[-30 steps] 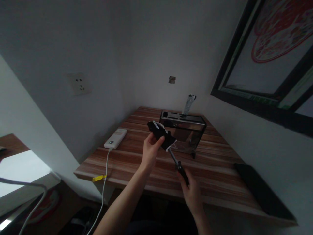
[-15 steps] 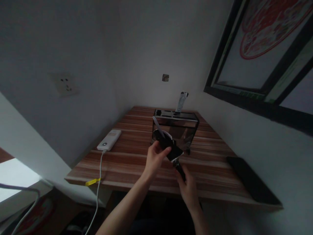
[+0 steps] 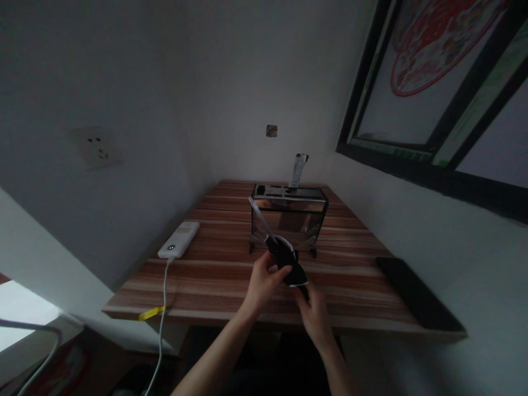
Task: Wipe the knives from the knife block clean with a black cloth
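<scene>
My left hand [image 3: 264,280] is closed, pinching a black sleeve-like wrapping [image 3: 289,267] with white edges between thumb and fingers. A thin, pale blade-like strip [image 3: 262,217] sticks out of its upper end, pointing up and left. My right hand [image 3: 314,314] is wrapped round a black handle [image 3: 304,291] at the lower end of the wrapping; it looks like a knife handle. Just beyond my hands stands a knife block [image 3: 289,193] with a slotted dark top and see-through or shiny sides. One silvery wrapped piece [image 3: 297,171] stands upright in a slot.
The wood-grain table [image 3: 223,275] meets walls on the left, back and right. A white power bank [image 3: 179,240] with a white cable [image 3: 165,297] lies at left, near a yellow tag [image 3: 151,313]. A black flat object, perhaps a phone [image 3: 418,291], lies at right.
The wrapping and both hands have come slightly lower and nearer to me. The metal part between wrapping and handle, visible before, is now covered. The view has shifted a little.
</scene>
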`<action>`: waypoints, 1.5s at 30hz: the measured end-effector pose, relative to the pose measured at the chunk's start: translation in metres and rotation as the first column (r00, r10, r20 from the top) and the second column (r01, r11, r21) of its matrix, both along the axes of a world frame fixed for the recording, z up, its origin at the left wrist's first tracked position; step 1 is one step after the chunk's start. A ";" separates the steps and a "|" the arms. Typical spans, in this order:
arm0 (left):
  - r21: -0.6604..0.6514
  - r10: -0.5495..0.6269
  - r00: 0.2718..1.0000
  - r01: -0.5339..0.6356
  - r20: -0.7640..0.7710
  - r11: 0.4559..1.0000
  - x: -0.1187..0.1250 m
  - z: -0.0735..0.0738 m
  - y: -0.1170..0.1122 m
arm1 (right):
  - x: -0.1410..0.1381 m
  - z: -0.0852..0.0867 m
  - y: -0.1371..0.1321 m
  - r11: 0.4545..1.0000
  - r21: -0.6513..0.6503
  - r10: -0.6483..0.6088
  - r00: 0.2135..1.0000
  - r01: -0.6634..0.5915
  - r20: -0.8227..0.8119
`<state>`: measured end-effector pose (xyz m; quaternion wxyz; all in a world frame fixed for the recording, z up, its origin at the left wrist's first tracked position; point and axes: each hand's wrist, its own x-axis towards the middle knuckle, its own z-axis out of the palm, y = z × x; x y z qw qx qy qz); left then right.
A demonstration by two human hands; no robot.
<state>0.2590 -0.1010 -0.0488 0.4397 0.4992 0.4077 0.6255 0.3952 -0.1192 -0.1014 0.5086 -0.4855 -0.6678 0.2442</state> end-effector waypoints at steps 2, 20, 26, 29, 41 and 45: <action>0.001 -0.002 1.000 0.002 -0.003 1.000 0.000 -0.002 0.000 | 0.000 0.000 0.000 1.000 -0.005 0.009 1.000 -0.009 0.003; 0.023 0.158 0.986 -0.160 0.061 0.987 -0.025 0.027 -0.004 | -0.006 0.013 -0.006 0.988 -0.019 0.156 0.987 -0.156 0.036; 0.081 0.242 0.958 -0.256 0.152 0.963 -0.047 0.048 0.003 | -0.005 0.012 -0.008 0.983 -0.025 0.185 0.980 -0.183 0.074; 0.137 0.264 0.943 -0.294 0.201 0.946 -0.060 0.056 0.011 | -0.004 0.011 -0.008 0.984 -0.021 0.178 0.980 -0.177 0.091; 0.292 0.295 0.911 -0.377 0.286 0.879 -0.094 0.087 0.033 | -0.004 0.009 -0.010 0.986 -0.007 0.167 0.982 -0.167 0.082; 0.297 0.281 0.901 -0.383 0.331 0.875 -0.093 0.089 0.032 | -0.003 0.012 -0.010 0.984 -0.014 0.178 0.979 -0.177 0.096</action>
